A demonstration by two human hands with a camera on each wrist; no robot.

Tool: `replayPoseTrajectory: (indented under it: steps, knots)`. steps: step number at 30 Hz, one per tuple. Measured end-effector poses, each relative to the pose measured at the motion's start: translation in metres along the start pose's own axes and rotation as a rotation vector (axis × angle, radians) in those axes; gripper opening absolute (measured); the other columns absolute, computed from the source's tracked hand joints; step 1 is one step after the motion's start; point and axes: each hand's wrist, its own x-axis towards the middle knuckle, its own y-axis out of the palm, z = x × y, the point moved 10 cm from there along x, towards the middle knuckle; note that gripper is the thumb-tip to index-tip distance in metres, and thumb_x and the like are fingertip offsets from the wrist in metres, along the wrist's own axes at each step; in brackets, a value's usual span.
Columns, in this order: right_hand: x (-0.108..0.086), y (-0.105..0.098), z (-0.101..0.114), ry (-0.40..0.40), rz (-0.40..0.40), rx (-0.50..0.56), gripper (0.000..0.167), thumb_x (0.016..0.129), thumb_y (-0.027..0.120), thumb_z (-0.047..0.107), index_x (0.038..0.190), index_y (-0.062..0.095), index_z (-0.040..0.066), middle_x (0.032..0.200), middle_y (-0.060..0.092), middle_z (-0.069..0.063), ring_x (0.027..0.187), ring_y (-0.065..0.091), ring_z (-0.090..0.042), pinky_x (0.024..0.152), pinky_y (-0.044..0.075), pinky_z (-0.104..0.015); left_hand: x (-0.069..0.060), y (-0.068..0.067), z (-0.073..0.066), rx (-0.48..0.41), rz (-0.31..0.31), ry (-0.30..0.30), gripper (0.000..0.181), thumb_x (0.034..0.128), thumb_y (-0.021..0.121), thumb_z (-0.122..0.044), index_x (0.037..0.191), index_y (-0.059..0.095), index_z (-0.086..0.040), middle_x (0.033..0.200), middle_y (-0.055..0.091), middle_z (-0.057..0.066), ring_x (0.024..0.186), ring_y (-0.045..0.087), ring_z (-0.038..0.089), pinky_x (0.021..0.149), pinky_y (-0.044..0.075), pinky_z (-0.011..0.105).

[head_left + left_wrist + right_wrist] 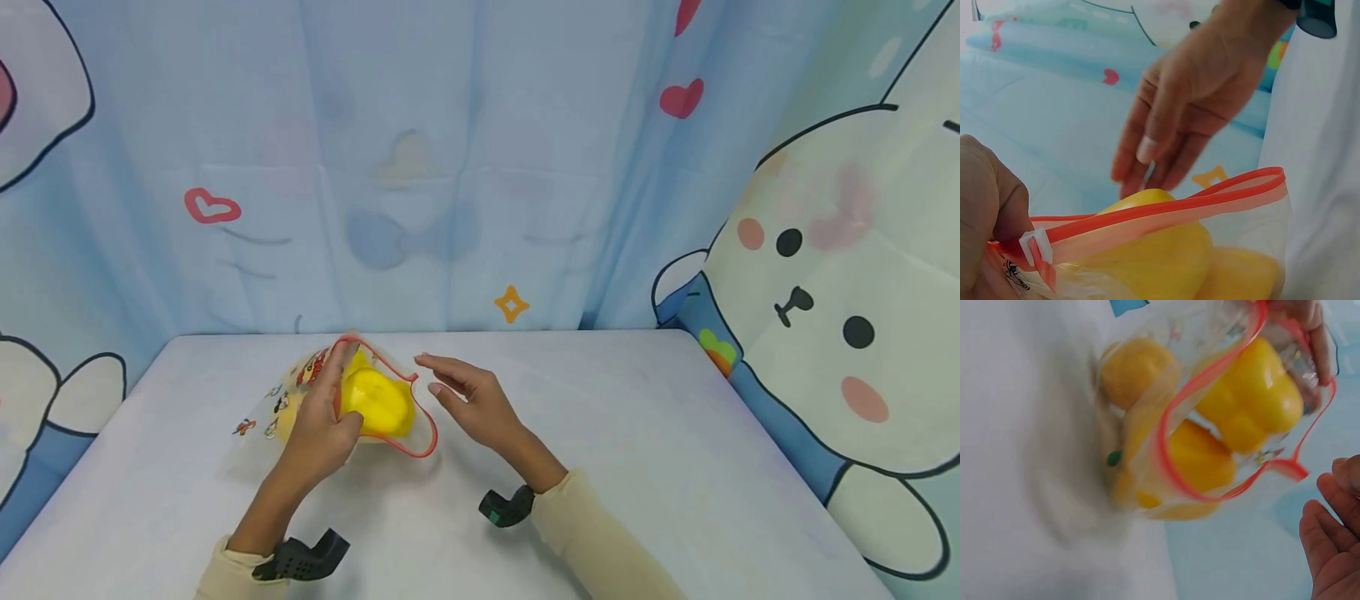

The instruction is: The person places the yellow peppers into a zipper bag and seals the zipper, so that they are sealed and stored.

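Note:
A clear zip bag (401,446) with a red-edged mouth and printed cartoon figures is tilted, its mouth spread toward the right. My left hand (322,425) holds the bag by its rim, close to the white zip slider (1036,247) seen in the left wrist view. Just inside the mouth is a yellow bell pepper (1260,394). Deeper in lie a round orange-yellow fruit (1138,374) and another yellow piece (1200,459), partly behind the plastic. My right hand (476,402) hovers to the right of the mouth, apart from it, fingers loosely extended and holding nothing visible.
The bag rests on a white table (637,500). Behind the table hangs a light blue curtain (525,125) with cartoon prints. Each wrist wears a dark camera, one of them the right wrist camera (506,506).

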Motion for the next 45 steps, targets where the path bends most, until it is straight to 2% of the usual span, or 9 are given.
replayPoseTrajectory:
  steps: [6,8,11,15,22,28,32,40,45]
  knots:
    - [-0.002,0.008,-0.028,0.139,0.034,0.064,0.036,0.093,0.057,-0.007,0.128,0.056,-0.012,0.129,0.058,-0.024,0.115,0.059,-0.035,0.092,0.051,-0.037,-0.001,-0.001,0.000,-0.004,0.003,-0.008,0.087,0.0803,0.044,0.016,0.157,0.011,-0.010,0.160,0.019,0.003,0.138,0.025,0.020,0.085,0.043,0.012]
    - [-0.002,0.010,-0.035,0.161,0.032,0.094,0.036,0.093,0.057,-0.006,0.128,0.057,-0.010,0.129,0.059,-0.022,0.113,0.060,-0.033,0.090,0.052,-0.033,-0.001,-0.001,0.000,-0.014,0.006,-0.013,0.088,0.0807,0.043,0.016,0.157,0.011,-0.012,0.160,0.019,0.003,0.117,0.049,0.026,0.064,0.050,0.018]
    - [0.000,0.013,-0.043,0.188,0.026,0.123,0.036,0.093,0.058,-0.005,0.128,0.058,-0.008,0.129,0.060,-0.020,0.114,0.060,-0.031,0.091,0.051,-0.031,-0.001,-0.001,0.000,-0.019,0.006,-0.016,0.087,0.0810,0.044,0.016,0.157,0.012,-0.012,0.160,0.020,0.003,0.109,0.050,0.028,0.057,0.049,0.021]
    - [0.002,0.015,-0.050,0.219,0.002,0.147,0.032,0.091,0.062,-0.003,0.122,0.063,-0.008,0.124,0.063,-0.019,0.110,0.063,-0.027,0.089,0.052,-0.031,-0.001,-0.002,-0.001,-0.032,0.006,-0.014,0.087,0.0809,0.044,0.016,0.157,0.011,-0.010,0.160,0.018,0.004,0.131,0.031,0.024,0.080,0.043,0.014]
    - [0.008,0.014,-0.045,0.154,-0.050,0.187,0.016,0.086,0.065,-0.008,0.101,0.071,-0.012,0.108,0.069,-0.021,0.102,0.067,-0.023,0.083,0.055,-0.035,-0.001,-0.005,0.000,-0.049,0.008,-0.008,0.086,0.0811,0.044,0.016,0.157,0.012,-0.009,0.160,0.017,0.004,0.119,0.045,0.027,0.058,0.048,0.017]
    - [0.006,-0.005,-0.045,0.163,-0.147,0.168,0.014,0.087,0.066,-0.005,0.098,0.072,-0.010,0.105,0.071,-0.017,0.104,0.066,-0.021,0.084,0.055,-0.034,0.001,-0.009,-0.006,0.069,0.001,0.057,0.082,0.0800,0.053,0.010,0.155,0.023,-0.007,0.158,0.024,0.007,0.135,0.031,0.027,0.099,0.042,0.032]
    - [0.005,-0.015,-0.047,0.164,-0.191,0.184,0.016,0.088,0.065,-0.004,0.101,0.072,-0.010,0.105,0.070,-0.018,0.106,0.065,-0.022,0.087,0.053,-0.036,0.000,-0.004,-0.012,0.140,0.028,0.143,0.079,0.0850,0.063,-0.005,0.155,0.025,-0.009,0.160,0.019,0.007,0.144,0.020,0.028,0.110,0.025,0.056]
    - [0.004,-0.038,-0.043,0.093,-0.292,0.165,0.017,0.087,0.064,-0.008,0.102,0.070,-0.013,0.104,0.069,-0.023,0.099,0.068,-0.024,0.085,0.054,-0.037,-0.005,0.010,-0.023,0.128,0.091,0.328,0.114,0.0838,0.057,-0.066,0.154,-0.015,-0.013,0.162,0.003,0.008,0.144,0.013,0.035,0.107,0.019,0.068]
    - [0.004,-0.053,-0.039,0.087,-0.336,0.122,0.017,0.087,0.064,-0.007,0.102,0.070,-0.013,0.102,0.070,-0.023,0.097,0.069,-0.020,0.085,0.054,-0.036,-0.012,0.015,-0.020,0.165,0.122,0.309,0.126,0.0728,0.050,-0.082,0.153,-0.021,-0.016,0.163,-0.006,0.004,0.146,0.000,0.034,0.104,0.014,0.073]
